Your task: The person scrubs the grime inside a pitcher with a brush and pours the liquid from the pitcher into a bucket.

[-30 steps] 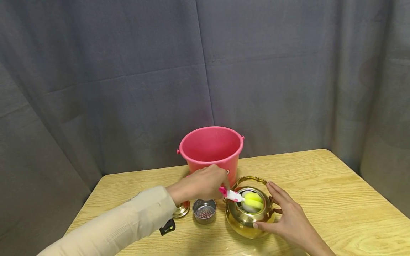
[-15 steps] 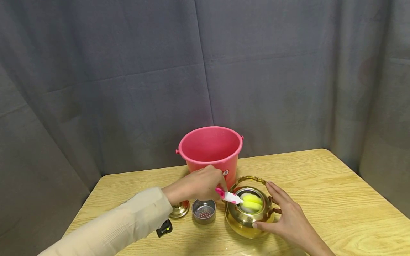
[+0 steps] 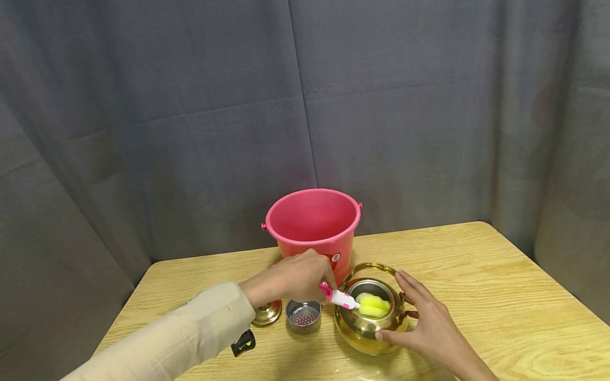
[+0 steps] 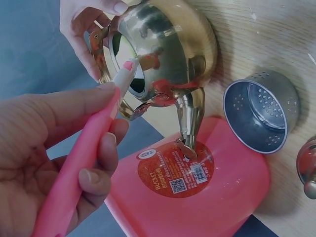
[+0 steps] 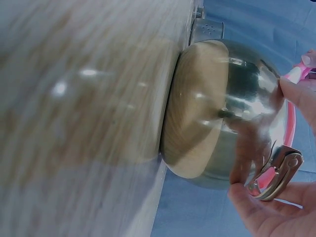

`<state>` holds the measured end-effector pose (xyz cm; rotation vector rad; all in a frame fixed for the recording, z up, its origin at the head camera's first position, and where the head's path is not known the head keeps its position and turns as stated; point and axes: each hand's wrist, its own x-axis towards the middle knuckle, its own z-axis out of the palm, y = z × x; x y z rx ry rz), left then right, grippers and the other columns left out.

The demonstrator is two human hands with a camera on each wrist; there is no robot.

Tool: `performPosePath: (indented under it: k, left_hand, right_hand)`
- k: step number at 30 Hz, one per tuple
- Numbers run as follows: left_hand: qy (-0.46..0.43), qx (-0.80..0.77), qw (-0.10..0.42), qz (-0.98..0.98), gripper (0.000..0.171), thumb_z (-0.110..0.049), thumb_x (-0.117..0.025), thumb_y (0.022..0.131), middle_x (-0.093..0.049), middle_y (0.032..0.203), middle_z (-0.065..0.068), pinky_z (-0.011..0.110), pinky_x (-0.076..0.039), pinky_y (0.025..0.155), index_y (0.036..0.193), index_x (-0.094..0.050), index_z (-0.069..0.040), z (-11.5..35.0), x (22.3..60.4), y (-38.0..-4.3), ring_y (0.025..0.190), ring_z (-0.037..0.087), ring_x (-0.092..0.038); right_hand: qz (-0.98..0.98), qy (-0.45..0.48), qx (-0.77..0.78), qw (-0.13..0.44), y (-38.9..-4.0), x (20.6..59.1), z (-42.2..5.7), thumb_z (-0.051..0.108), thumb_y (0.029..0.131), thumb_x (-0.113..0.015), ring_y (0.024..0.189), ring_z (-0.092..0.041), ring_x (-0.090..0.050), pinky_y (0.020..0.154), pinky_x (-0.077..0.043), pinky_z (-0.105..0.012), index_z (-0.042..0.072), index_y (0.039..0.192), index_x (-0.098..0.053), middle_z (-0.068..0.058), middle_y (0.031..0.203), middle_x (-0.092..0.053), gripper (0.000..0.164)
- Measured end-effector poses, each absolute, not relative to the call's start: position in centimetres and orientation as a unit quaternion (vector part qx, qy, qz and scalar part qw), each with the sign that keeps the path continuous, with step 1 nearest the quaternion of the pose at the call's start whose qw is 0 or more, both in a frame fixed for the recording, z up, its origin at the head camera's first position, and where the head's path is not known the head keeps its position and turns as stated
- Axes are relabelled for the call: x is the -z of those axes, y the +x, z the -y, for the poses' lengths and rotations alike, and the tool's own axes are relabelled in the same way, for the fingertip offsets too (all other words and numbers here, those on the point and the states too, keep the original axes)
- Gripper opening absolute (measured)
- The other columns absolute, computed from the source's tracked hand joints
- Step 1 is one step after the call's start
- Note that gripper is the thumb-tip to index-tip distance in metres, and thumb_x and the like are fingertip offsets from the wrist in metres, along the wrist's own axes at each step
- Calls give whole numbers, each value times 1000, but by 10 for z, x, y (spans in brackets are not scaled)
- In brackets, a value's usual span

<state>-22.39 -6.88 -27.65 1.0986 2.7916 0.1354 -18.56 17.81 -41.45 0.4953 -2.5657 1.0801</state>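
Observation:
In the head view my left hand grips a sponge brush by its pink and white handle. The brush's yellow and white sponge head sits in the round opening of a shiny gold kettle, against the front of the rim. The left wrist view shows the pink handle running between thumb and curled fingers. My right hand holds the kettle from the right, thumb on its body and fingers at the base of the raised handle. The kettle stands upright on the table, its spout toward the bucket.
A pink bucket stands behind the kettle and the left hand. Left of the kettle are a perforated metal strainer cup and a gold lid, partly behind the left wrist. Grey curtains hang behind the wooden table.
The sponge head has shifted toward the front of the kettle opening, showing more of the far inner side. My left hand has drifted slightly left and down; my right hand has stayed put.

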Motion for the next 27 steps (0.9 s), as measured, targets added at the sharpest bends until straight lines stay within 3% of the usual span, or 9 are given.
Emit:
performPosePath:
  k: [14,27]
  left_hand:
    - [369,-50,72,-925,15,-11,-82,77,-64,70,-13,18,-44,52,92,-80,-14,72,275,-224,65,5,-51]
    - [366,-58,62,-927,15,-8,-80,78,-60,67,-15,18,-43,54,92,-80,-14,70,267,-223,65,6,-49]
  right_hand:
    - [898,170,-376,154,-185,414,-178,54,63,-86,115,-36,-56,77,-55,-35,0,145,-40,-15,150,-35,109]
    - [899,168,-374,151,-185,413,-177,53,62,-87,119,-36,-53,77,-55,-34,-2,144,-40,-15,149,-36,109]
